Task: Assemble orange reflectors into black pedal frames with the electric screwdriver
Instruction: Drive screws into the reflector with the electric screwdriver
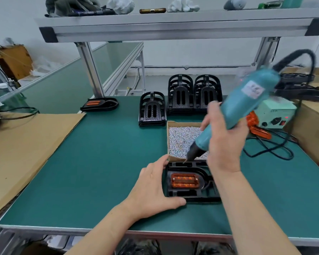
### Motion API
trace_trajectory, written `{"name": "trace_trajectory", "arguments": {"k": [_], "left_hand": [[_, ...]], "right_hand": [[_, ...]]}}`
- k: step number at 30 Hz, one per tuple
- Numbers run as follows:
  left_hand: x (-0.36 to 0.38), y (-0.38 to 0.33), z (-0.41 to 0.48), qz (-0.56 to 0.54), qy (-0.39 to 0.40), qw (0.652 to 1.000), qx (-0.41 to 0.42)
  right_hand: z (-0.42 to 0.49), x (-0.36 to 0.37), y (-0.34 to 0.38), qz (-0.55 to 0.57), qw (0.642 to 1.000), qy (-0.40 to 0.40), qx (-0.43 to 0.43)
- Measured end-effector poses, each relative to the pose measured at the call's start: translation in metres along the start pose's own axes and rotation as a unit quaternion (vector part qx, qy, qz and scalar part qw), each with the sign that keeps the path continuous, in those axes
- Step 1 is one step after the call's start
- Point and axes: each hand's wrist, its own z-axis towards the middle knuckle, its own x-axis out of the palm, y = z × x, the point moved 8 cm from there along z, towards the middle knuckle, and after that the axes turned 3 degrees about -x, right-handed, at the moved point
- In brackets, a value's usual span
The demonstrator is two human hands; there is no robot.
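A black pedal frame lies flat on the green mat near the front edge, with an orange reflector seated in its middle. My left hand grips the frame's left side, thumb along the near edge. My right hand holds the teal electric screwdriver tilted, its bit tip over the frame's far edge beside the screw box. Loose orange reflectors lie at the right, behind my right hand.
An open cardboard box of small screws sits just behind the frame. Stacks of black frames stand farther back. One finished pedal lies at back left. A pale green power supply and cables occupy the right.
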Motion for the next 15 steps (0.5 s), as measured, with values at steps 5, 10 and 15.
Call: {"name": "trace_trajectory", "arguments": {"k": [5, 10, 15], "left_hand": [[0.003, 0.002, -0.003, -0.002, 0.011, 1.000, -0.003], [0.008, 0.008, -0.006, 0.011, 0.035, 0.999, -0.028], [0.005, -0.001, -0.008, 0.031, 0.021, 0.999, 0.018]], "right_hand": [[0.026, -0.098, -0.022, 0.008, 0.969, -0.230, 0.087], [0.010, -0.165, -0.064, -0.016, 0.912, -0.342, 0.227], [0.001, -0.174, -0.086, -0.058, 0.907, -0.308, 0.281]]}}
